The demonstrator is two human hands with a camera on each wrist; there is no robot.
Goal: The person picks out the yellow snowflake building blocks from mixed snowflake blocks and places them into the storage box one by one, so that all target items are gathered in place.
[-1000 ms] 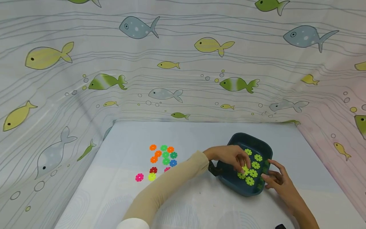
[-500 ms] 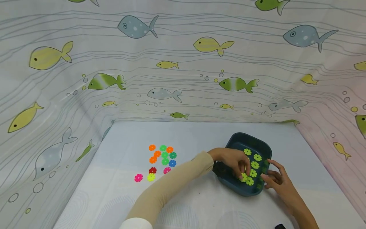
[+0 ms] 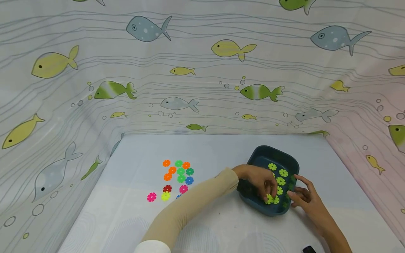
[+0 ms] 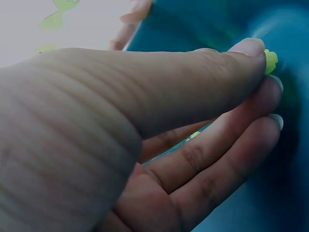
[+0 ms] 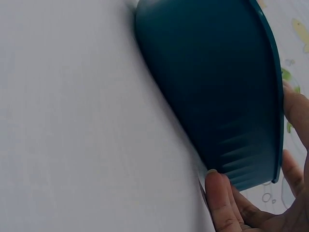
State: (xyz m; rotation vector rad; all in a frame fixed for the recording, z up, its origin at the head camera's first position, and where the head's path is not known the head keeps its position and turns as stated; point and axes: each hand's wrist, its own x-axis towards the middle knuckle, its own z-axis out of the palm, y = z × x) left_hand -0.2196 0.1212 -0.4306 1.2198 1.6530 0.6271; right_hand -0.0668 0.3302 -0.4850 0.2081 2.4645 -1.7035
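A dark teal plastic basin [image 3: 261, 156] stands on the right part of the white table, with several yellow-green snowflake discs [image 3: 283, 173] lying on its floor. Reaching into it, my left hand [image 3: 261, 179] pinches a yellow-green snowflake disc [image 4: 272, 63] between thumb and fingers; most of that disc is hidden behind the thumb. My right hand [image 3: 307, 198] grips the basin's right side, thumb at the rim. In the right wrist view, fingertips [image 5: 218, 193] of that hand sit low against the basin wall [image 5: 207, 87].
Left of the basin lie loose discs: orange ones [image 3: 172, 170], green ones [image 3: 180, 171], a red one [image 3: 167, 189], pink ones [image 3: 152, 197], a yellow one [image 3: 166, 196] and blue ones [image 3: 189, 180], one partly behind my left sleeve [image 3: 190, 211]. A fish-print curtain [image 3: 202, 88] encloses the table.
My left hand has shifted slightly toward the basin's near end, and its fingers have come lower over the discs there. The right hand keeps its grip on the basin.
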